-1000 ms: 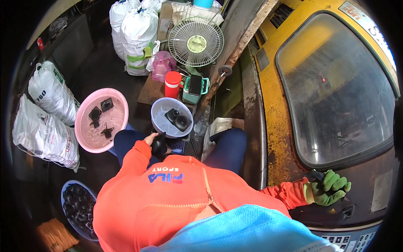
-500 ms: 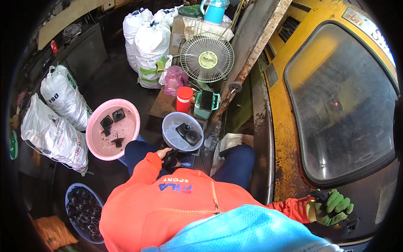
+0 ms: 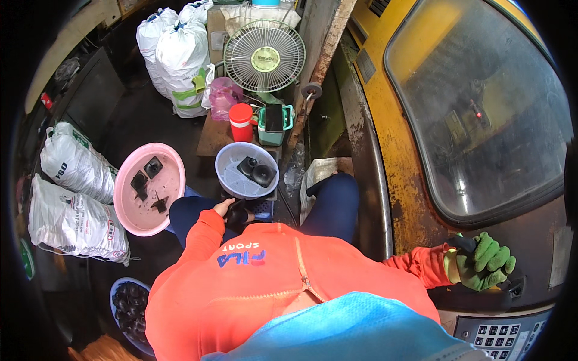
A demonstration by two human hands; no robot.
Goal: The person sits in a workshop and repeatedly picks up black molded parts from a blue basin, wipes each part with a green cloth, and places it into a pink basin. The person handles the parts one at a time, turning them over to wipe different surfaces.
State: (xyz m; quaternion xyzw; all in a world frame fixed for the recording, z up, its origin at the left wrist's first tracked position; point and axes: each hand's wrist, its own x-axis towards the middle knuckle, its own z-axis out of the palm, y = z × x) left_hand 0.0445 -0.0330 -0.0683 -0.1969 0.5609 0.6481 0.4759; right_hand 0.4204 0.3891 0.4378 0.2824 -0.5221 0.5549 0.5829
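Note:
My bare left hand (image 3: 224,207) is closed on a black moulded part (image 3: 238,214), low between my knees. Much of that part is hidden by my hand and sleeve. Just beyond it, a pale blue basin (image 3: 226,157) holds black moulded parts (image 3: 257,171) with rounded tops. Out to the right, my right hand (image 3: 483,262) wears a green glove with its fingers curled, beside the lower front of a yellow machine (image 3: 415,210). Something black (image 3: 461,242) shows at the glove's thumb side; I cannot make out what it is.
At left stands a pink basin (image 3: 123,204) with a few black pieces, near white sacks (image 3: 78,219). A blue tub (image 3: 114,301) full of black parts is lower left. Ahead are a fan (image 3: 265,57), a red tumbler (image 3: 241,123) and a green container (image 3: 272,137). A button panel (image 3: 500,336) sits lower right.
The view has shifted, so most things sit further left and higher, and the button panel now shows at lower right. Both hands keep nearly the same places and grips.

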